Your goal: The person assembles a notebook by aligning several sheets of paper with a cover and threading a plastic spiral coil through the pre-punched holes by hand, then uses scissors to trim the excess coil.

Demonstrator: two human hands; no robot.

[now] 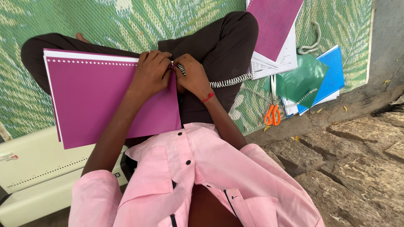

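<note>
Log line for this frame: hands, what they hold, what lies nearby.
left hand: on purple cover stack corner | right hand: pinching white spiral coil at the stack's punched edge | nearby: orange scissors, green mat

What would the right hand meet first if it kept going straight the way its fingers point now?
The right hand points up-frame and slightly leftward, toward the left hand, at the purple cover's punched corner. It would most likely meet the left hand's fingers almost at once; they look nearly touching, though depth is hard to judge.

I am holding my left hand (153, 71) and right hand (191, 75) knuckle to knuckle, fingers curled and pinching, both forearms angling in from my elbows.
</note>
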